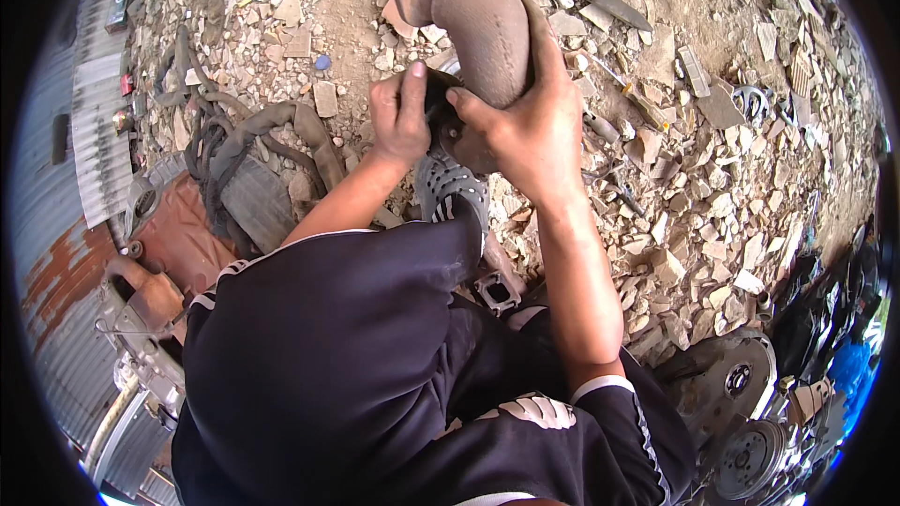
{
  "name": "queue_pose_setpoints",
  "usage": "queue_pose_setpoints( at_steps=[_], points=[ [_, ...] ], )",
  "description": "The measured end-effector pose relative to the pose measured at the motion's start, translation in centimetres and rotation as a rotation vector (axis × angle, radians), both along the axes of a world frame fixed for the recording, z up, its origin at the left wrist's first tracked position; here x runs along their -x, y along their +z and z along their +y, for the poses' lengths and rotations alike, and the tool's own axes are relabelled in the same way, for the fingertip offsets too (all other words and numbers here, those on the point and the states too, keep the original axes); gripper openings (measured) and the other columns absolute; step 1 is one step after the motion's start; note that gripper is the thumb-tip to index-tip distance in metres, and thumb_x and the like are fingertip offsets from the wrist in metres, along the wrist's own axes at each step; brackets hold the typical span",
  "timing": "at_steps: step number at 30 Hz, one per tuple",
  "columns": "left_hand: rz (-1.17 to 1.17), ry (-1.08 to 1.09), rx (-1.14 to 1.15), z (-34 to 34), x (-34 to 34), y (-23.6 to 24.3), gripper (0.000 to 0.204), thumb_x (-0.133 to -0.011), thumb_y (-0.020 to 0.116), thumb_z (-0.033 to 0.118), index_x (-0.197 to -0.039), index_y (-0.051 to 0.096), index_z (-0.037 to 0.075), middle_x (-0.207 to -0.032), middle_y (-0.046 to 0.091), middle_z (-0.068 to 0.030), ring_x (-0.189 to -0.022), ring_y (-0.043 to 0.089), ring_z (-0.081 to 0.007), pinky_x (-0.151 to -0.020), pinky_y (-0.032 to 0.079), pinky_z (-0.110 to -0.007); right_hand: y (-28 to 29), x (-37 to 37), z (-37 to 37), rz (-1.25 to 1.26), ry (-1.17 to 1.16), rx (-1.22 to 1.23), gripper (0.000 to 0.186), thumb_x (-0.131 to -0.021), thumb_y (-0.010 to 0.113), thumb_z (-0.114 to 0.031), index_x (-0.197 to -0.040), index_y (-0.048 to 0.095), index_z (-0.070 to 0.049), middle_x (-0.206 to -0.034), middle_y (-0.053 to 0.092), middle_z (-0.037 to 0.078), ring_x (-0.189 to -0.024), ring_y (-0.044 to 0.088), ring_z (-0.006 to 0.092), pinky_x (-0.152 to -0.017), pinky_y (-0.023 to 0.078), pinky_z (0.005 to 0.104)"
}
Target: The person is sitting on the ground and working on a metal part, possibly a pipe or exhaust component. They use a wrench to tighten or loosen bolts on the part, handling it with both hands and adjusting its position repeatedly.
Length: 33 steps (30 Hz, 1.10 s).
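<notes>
A rusty curved metal pipe elbow (483, 23) with a flange at each end is held up at the top middle. My right hand (530, 131) grips it, fingers along its right side and thumb across its lower part. My left hand (403, 117) is closed at the left of the pipe's lower end, thumb up, on a dark thing (437, 98) that I cannot make out. The lower flange is partly hidden by my hands. Below them a grey shoe with holes (448, 178) shows.
Broken rubble (703, 225) covers the ground. A wire brush (600, 2) lies at the top right, tangled hoses (281, 117) at the left. Metal engine parts (745, 450) are at the lower right and left, beside corrugated metal sheets (66, 337).
</notes>
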<state>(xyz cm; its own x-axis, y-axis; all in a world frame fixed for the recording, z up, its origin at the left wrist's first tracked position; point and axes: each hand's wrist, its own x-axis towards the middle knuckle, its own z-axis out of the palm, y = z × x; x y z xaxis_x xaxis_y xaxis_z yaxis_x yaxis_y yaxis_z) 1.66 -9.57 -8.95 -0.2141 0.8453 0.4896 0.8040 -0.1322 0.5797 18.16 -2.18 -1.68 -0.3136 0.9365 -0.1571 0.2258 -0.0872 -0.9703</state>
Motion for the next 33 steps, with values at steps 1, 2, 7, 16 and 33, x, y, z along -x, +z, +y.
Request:
queue_pose_setpoints(
  at_steps=[1, 2, 7, 16, 33],
  points=[
    [-0.107, 0.005, 0.041, -0.3, 0.0, -0.3, 0.043, -0.105, 0.051, 0.017, -0.069, 0.061, -0.004, -0.060, 0.062, -0.0169, -0.048, 0.059, -0.0295, -0.049, 0.043, -0.043, -0.3, -0.2, -0.2, 0.042, -0.010, 0.032, 0.100, -0.067, 0.089, -0.004, -0.153, 0.039, 0.002, -0.136, 0.062, 0.026, -0.123, 0.065, 0.0334, -0.106, 0.053, 0.0445],
    [-0.181, 0.022, 0.107, -0.4, 0.0, -0.2, 0.045, -0.106, 0.051, 0.019, -0.069, 0.061, -0.004, -0.057, 0.060, -0.0169, -0.048, 0.059, -0.0274, -0.049, 0.043, -0.041, 0.2, -0.7, -0.5, 0.091, -0.010, 0.068, 0.101, -0.067, 0.089, -0.002, -0.154, 0.039, 0.001, -0.137, 0.062, 0.025, -0.123, 0.065, 0.0323, -0.107, 0.053, 0.0430],
    [-0.434, 0.078, 0.276, 0.2, -0.7, 1.6, 0.046, -0.108, 0.051, 0.026, -0.081, 0.073, -0.004, -0.061, 0.066, -0.0153, -0.051, 0.063, -0.0221, -0.053, 0.047, -0.037, 1.5, -0.2, -1.0, -0.006, -0.085, 0.078, 0.101, -0.065, 0.090, -0.001, -0.154, 0.041, 0.000, -0.138, 0.062, 0.025, -0.121, 0.066, 0.0332, -0.102, 0.056, 0.0443],
    [-0.452, 0.095, 0.293, -0.4, 0.0, 1.1, 0.047, -0.109, 0.049, 0.025, -0.080, 0.073, -0.003, -0.063, 0.068, -0.0163, -0.053, 0.067, -0.0258, -0.055, 0.049, -0.038, 1.5, 0.1, -1.6, 0.053, -0.101, 0.072, 0.100, -0.065, 0.089, 0.003, -0.154, 0.042, 0.001, -0.131, 0.066, 0.024, -0.115, 0.070, 0.0299, -0.097, 0.059, 0.0413],
    [-0.574, -0.094, 0.390, -0.3, 0.1, 1.4, 0.061, -0.113, 0.037, 0.035, -0.075, 0.065, -0.005, -0.081, 0.075, -0.0160, -0.076, 0.069, -0.0209, -0.079, 0.054, -0.035, 2.9, -11.8, 1.2, -0.104, -0.253, -0.139, 0.090, -0.065, 0.087, -0.006, -0.147, 0.051, 0.001, -0.128, 0.067, 0.022, -0.104, 0.074, 0.0346, -0.094, 0.063, 0.0491]
  ],
)
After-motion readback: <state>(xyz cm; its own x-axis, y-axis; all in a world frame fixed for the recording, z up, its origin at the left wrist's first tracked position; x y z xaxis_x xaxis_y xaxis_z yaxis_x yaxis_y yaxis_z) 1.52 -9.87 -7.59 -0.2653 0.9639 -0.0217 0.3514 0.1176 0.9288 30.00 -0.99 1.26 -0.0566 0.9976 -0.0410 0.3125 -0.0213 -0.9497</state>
